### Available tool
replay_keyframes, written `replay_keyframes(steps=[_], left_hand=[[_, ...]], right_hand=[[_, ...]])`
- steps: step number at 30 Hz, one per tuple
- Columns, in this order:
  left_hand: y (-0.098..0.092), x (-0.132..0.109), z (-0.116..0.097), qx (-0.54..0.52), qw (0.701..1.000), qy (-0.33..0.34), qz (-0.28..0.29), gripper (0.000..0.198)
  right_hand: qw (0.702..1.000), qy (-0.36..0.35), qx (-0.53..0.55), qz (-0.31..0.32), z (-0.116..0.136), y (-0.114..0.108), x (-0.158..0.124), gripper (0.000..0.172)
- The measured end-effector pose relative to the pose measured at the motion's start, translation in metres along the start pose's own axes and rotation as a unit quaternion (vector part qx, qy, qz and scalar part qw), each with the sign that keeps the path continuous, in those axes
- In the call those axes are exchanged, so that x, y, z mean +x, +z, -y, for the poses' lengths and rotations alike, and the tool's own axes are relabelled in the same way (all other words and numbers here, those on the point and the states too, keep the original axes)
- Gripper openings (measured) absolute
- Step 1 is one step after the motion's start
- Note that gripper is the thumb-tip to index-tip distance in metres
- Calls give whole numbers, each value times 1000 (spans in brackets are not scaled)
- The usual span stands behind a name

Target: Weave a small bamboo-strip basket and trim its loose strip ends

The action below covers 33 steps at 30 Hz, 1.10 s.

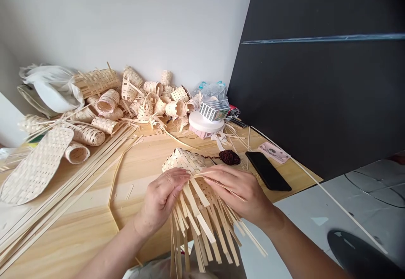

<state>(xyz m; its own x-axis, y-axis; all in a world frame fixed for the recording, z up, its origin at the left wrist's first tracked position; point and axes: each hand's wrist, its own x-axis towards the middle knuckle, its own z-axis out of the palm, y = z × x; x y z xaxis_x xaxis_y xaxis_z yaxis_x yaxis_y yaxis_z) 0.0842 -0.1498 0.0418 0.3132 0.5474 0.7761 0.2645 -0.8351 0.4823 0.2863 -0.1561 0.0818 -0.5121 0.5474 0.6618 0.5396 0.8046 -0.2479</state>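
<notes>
A half-woven bamboo basket (183, 160) lies on its side at the table's front edge, its loose strips (205, 228) fanning down toward my lap. My left hand (164, 194) pinches the weave at the left of its edge, thumb and fingers pressed together. On the other side my right hand (237, 188) has its fingers closed on strips at the same edge, close to the left fingertips. Which single strip each hand grips is partly hidden by the fingers. A dark brown ball of yarn (229, 157) rests just behind, with a braided cord running to the basket.
Many small woven baskets (109, 101) are heaped along the wall. Long bamboo strips (79, 178) and a flat woven piece (38, 169) lie at left. A black phone (268, 170), a pink card (274, 151) and a white turntable (205, 123) with boxes stand beyond my hands.
</notes>
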Motion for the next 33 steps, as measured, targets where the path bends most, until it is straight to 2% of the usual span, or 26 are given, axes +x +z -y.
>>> replay_keyframes(steps=[3, 6, 11, 14, 18, 21, 25, 28, 30, 33], left_hand=[[2, -3, 4, -5, 1000, 18, 12, 23], [0, -11, 3, -18, 999, -5, 39, 26], [-6, -21, -12, 49, 985, -77, 146, 53], [-10, -19, -23, 107, 978, -98, 149, 56], [-12, -14, -33, 206, 965, -65, 149, 57], [-12, -14, -30, 241, 957, -23, 161, 62], [-12, -11, -23, 279, 953, -4, 118, 43], [-14, -4, -20, 293, 952, 29, 81, 31], [-16, 0, -18, 318, 945, 52, 61, 30], [-20, -1, -13, 303, 947, 63, 83, 30]], right_hand=[[1000, 10, 8, -22, -1, 4, -5, 19], [998, 24, 10, -49, -2, 6, -10, 20], [995, 57, 1, -80, 1, 11, -17, 22], [993, 58, -25, -101, 6, 17, -19, 22], [989, 72, -48, -117, 15, 26, -17, 23], [989, 87, -51, -108, 18, 30, -12, 26], [992, 97, -26, -80, 19, 32, -4, 29], [993, 115, 2, -37, 19, 28, -2, 31], [992, 123, 21, 14, 20, 20, -3, 35], [987, 102, 43, 119, 18, 4, -4, 49]])
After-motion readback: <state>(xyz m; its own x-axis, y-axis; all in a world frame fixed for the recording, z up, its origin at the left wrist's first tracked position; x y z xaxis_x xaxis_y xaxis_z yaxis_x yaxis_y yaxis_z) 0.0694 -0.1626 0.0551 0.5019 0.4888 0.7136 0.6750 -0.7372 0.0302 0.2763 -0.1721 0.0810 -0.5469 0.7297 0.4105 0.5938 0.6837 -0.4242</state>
